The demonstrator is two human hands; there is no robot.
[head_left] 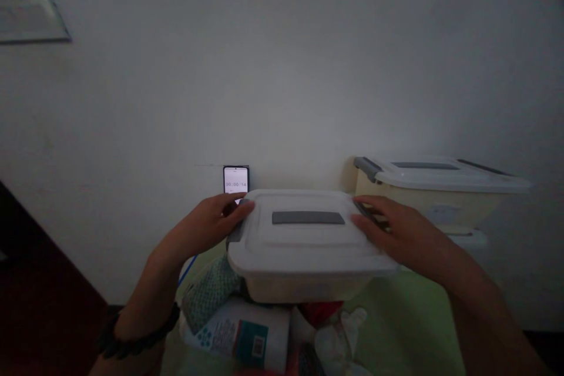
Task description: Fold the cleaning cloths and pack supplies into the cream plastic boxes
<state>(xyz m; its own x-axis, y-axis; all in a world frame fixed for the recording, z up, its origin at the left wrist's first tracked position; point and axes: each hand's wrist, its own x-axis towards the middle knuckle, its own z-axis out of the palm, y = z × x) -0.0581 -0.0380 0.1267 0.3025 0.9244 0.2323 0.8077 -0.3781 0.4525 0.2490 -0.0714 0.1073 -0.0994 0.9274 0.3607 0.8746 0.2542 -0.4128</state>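
Between my hands is a cream storage box with a white lid, its lid on and a grey strip along the top. My left hand grips its left end, with the thumb by the grey side latch. At the right end, my right hand curls its fingers over the other latch, partly hiding it. The box sits above several items: a green mesh-like cloth, a white package with a teal label and something red.
A second lidded box stands against the wall on the right. Leaning at the wall behind my left hand, a phone shows a running timer. A pale green surface lies beneath. A clear panel is on the wall at upper left.
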